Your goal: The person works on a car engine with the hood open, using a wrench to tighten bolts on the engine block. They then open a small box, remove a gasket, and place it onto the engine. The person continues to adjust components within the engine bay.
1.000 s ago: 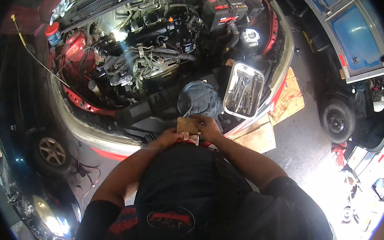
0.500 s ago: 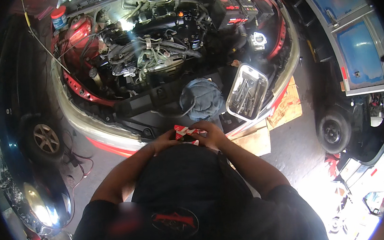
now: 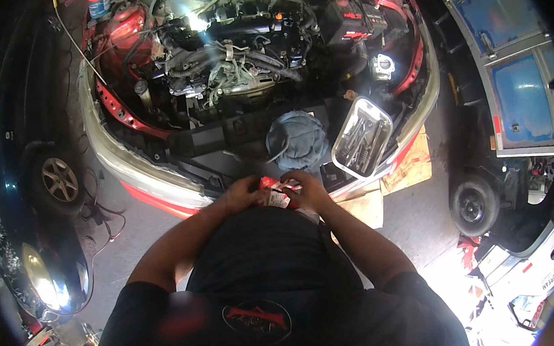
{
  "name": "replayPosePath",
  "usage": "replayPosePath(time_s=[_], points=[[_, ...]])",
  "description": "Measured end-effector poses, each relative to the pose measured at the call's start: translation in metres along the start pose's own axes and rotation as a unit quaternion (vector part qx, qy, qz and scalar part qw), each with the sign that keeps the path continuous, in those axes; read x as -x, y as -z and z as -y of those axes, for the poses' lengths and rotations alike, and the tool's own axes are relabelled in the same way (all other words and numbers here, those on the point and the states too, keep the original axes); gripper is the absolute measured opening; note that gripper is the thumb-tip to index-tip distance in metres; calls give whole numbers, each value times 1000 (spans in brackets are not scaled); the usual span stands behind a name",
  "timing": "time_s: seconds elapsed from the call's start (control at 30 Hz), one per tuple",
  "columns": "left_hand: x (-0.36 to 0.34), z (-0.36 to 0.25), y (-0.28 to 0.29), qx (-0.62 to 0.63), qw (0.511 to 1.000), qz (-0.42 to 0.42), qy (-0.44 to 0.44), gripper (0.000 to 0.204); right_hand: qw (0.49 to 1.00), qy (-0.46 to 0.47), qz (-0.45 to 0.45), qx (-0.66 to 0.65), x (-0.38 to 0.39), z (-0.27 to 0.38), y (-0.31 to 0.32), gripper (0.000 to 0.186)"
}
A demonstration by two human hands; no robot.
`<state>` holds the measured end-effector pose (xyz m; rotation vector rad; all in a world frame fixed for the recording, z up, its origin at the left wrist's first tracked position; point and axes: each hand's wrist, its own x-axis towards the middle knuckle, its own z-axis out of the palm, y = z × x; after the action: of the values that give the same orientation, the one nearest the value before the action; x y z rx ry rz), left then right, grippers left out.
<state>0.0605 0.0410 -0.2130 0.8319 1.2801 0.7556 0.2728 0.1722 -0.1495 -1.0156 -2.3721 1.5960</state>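
Note:
Close in front of my body, a small red and white box [image 3: 275,197] sits between my two hands. My left hand [image 3: 244,193] is closed on its left side. The fingers of my right hand [image 3: 306,190] curl over its right end, where a flap seems lifted. What lies inside the box is hidden. Just beyond my hands, a crumpled blue-grey cloth [image 3: 299,141] rests on the front of the engine bay. To its right lies a metal tray [image 3: 371,107] holding several tools.
An engine [image 3: 241,61] fills the bay, with a battery [image 3: 346,18] at its right and a silver throttle body [image 3: 382,66] near the right fender. A blue tub with a red lid [image 3: 99,4] stands far left. Cardboard [image 3: 359,210] lies under the bumper. Another car's wheel [image 3: 60,180] is at left.
The box has turned in my hands, and more of its white side shows. My right fingers have shifted on its end. The whole view has moved slightly.

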Motion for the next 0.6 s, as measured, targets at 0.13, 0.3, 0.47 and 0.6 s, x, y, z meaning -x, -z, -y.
replayPosePath(time_s=[0.13, 0.3, 0.47, 0.6], points=[[-3, -35, 19, -27, 996, -80, -29, 57, 997, -54, -26, -52, -16, 21, 15, 31], [3, -55, 25, -18, 995, -94, -25, 56, 998, 1, 62, -28, -25, 50, 25, 33], [13, -53, 7, 25, 996, -26, 76, 56, 996, -27, 83, -21, -17, 59, 11, 30], [16, -50, 3, 182, 979, -4, 90, 57, 993, -66, 86, -48, -15, 53, 5, 32]])
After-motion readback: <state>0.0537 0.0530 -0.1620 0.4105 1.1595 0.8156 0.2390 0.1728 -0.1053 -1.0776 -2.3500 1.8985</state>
